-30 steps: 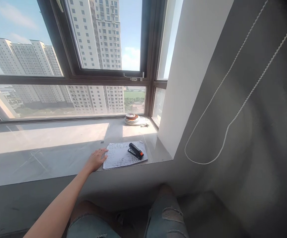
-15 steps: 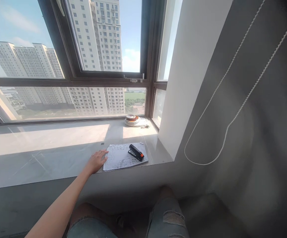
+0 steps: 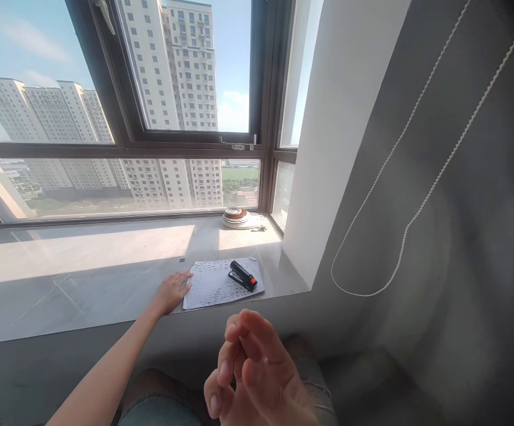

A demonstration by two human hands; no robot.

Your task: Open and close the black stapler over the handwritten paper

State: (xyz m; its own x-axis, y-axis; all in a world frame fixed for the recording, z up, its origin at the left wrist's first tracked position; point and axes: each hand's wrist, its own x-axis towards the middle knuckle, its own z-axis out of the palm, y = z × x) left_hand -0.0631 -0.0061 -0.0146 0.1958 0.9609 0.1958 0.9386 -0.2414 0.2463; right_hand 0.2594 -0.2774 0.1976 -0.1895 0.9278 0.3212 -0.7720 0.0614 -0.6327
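Note:
Sheets of paper [image 3: 208,286] covered in writing lie on the window sill close to its front edge. On top of them, toward the right, rests a black stapler [image 3: 243,276] with an orange part at one end. My left hand [image 3: 173,291] lies flat on the sill, fingers stretched out, its fingertips at the left edge of the paper. Raised in front of my lap, my right hand [image 3: 261,373] has its fingers loosely curled and apart, holding nothing. It is below the sill edge and touches neither the paper nor the stapler.
A stack of round plate-like things [image 3: 235,218] sits in the sill's far right corner, with a small dark chain-like item beside it. Small dark bits [image 3: 182,259] lie behind the paper. A beaded blind chain [image 3: 368,294] hangs in a loop at the right.
My right hand has come into view from below, in front of my knees. The left hand, paper and stapler keep their places, with only a slight shift of the view.

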